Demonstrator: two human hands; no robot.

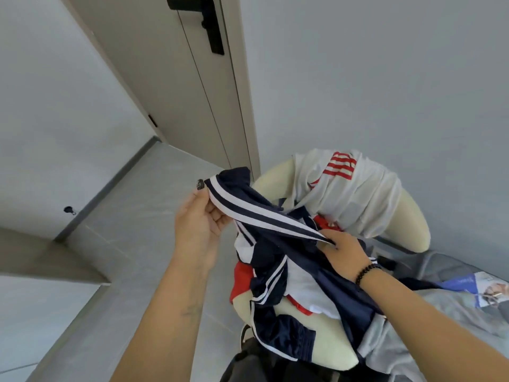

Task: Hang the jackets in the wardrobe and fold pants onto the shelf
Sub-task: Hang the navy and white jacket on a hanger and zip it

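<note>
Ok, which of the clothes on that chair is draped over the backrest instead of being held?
The white garment with red stripes. It hangs over the cream chair's backrest, untouched, while the left hand and right hand stretch the navy garment with white stripes between them.

Two hands (201, 224), one chair (413, 216), one door (176, 86).

The walls (371, 78) are plain pale grey. At the far left stands a grey door (165, 92) with a black handle (212, 26). The floor (143, 216) has large light grey tiles, with a small doorstop (68, 210) at the left wall. A cream-coloured chair (413, 216) stands at the right, beside the wall.
</note>
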